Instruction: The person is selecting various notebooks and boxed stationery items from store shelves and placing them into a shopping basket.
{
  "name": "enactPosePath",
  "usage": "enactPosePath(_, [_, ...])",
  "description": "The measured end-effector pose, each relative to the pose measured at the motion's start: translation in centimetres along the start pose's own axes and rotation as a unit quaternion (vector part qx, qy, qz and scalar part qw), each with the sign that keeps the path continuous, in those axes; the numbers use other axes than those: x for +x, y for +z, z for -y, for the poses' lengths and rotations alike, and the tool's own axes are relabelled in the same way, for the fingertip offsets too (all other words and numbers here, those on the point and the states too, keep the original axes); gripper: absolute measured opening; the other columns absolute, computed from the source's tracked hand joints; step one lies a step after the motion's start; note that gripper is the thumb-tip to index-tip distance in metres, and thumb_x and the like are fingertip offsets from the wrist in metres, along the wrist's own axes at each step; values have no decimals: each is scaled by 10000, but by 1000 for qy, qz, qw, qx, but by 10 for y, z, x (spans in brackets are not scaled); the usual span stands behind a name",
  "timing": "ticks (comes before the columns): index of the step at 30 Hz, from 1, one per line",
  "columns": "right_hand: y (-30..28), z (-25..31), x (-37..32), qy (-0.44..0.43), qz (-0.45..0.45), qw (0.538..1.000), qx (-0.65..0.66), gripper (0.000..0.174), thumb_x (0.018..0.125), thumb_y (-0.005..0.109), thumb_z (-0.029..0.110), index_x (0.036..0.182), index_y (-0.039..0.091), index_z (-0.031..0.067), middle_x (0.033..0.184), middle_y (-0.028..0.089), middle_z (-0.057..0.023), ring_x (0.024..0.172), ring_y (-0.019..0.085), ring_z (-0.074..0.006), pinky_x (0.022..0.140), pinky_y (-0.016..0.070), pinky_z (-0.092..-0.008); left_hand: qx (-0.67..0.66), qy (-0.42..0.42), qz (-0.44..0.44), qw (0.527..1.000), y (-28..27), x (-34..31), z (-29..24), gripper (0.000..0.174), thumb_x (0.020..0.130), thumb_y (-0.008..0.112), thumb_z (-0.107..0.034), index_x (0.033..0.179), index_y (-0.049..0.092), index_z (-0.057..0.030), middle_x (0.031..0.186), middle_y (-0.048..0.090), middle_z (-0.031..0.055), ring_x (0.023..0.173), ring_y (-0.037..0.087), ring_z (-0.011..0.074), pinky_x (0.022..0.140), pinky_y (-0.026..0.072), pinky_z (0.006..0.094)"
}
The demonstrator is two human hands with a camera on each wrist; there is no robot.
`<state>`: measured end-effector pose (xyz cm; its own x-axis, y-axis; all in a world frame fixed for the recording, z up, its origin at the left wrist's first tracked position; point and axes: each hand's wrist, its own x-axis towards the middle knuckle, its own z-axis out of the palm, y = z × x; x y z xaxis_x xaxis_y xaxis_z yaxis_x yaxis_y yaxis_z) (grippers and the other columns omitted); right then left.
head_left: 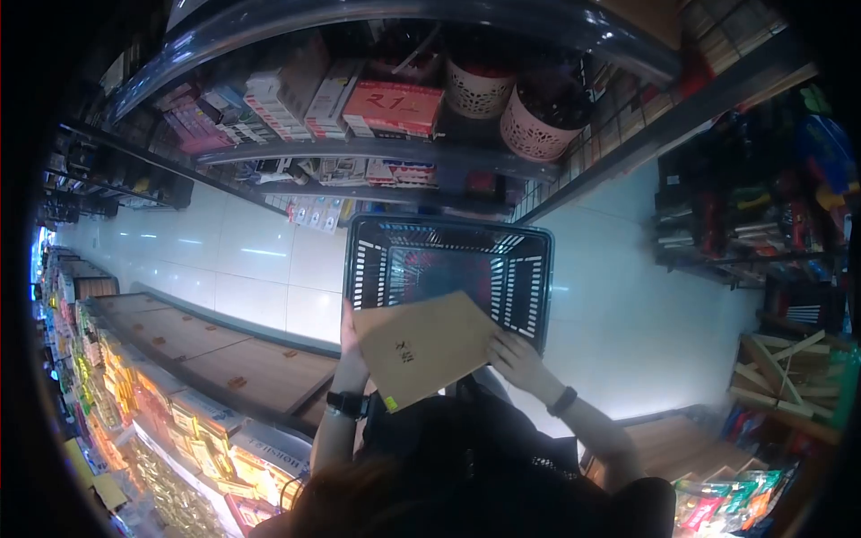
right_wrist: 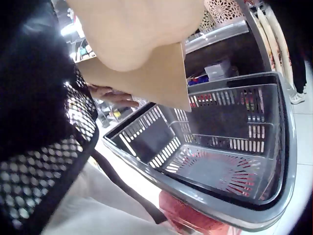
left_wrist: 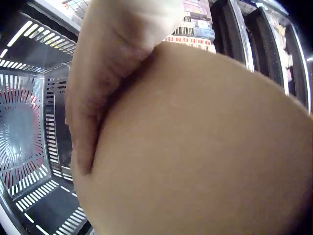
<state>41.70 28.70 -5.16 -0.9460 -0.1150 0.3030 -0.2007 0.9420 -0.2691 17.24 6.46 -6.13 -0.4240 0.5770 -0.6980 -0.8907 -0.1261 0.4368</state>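
Brown booklet, flat, dark characters on its upper face; held over the near side of the grey basket. Our left hand: closed round the left edge. Our right hand: pinching the right edge, fingers above, thumb beneath. Risks, in our judgement: a slip or bend, should either hand loosen, since we hold it only by the edges; a snagged corner, should it tip against the basket's rim. Surroundings: basket, ahead of and below both hands, its rim the nearest obstacle; black mesh, beside the right hand; shelf rack, beyond the basket, bearing a red box and pink perforated pots; wooden display shelf, left of the left hand.
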Motion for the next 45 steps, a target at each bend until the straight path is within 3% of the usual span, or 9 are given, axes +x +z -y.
enactPosePath(5, [45,-27,-9,69,49,996,-27,288,745,486,113,1011,522,8,1087,556,-163,1032,533,-289,884,404,-379,150,24,83,985,33,22,4,408,873,465,-281,1100,498,57,1064,562,161,946,577,253,806,484,335])
enactPosePath(9, [74,-45,-4,85,83,992,-33,273,746,487,113,996,532,12,1061,562,-154,1044,514,-276,890,380,-371,196,-218,34,955,-58,138,45,318,766,526,9,1079,519,65,1031,578,152,891,600,248,761,504,346])
enactPosePath(21, [139,5,50,396,4,903,169,172,704,543,0,872,576,19,850,582,-168,813,564,-350,724,459,-423,324,-83,-98,937,-76,248,78,285,820,545,-189,994,592,32,890,640,181,800,636,233,657,520,342])
enactPosePath(25, [122,20,63,443,-17,880,171,126,727,539,4,848,575,8,812,578,-172,787,567,-359,726,459,-419,621,-20,35,783,-88,251,54,383,803,602,-255,1094,553,-12,1029,610,136,911,600,213,741,489,334])
enactPosePath(27, [107,17,65,487,-54,853,179,119,734,538,6,846,580,0,817,580,-177,797,573,-356,733,460,-409,292,-115,87,945,-84,221,34,465,794,628,-258,1184,484,-49,1068,576,95,908,589,179,730,496,306])
enactPosePath(31, [48,11,101,539,-163,818,119,142,786,546,18,914,602,-7,886,605,-161,828,613,-271,707,481,-309,395,-47,284,872,-127,243,24,393,900,437,-336,1144,519,-38,1133,566,87,970,567,171,833,444,321])
enactPosePath(32, [29,8,116,531,-222,810,109,131,790,556,22,910,598,-8,911,603,-163,847,607,-289,739,474,-317,331,-160,202,908,-102,212,2,384,906,426,-325,1150,513,-42,1140,563,90,987,560,181,842,438,332])
enactPosePath(42, [-239,-50,326,206,-452,849,-178,152,801,584,104,894,561,-13,954,572,-179,945,530,-335,816,409,-403,372,-33,97,923,-63,124,-79,284,870,521,-202,1108,508,-47,968,615,101,792,592,147,634,460,261])
enactPosePath(45, [-264,-92,375,352,-362,848,-161,453,830,547,369,1126,521,26,1143,496,-234,1115,450,-372,944,335,-416,357,25,85,930,-58,102,-93,252,867,532,-198,1065,516,-42,930,613,87,765,584,143,623,454,255])
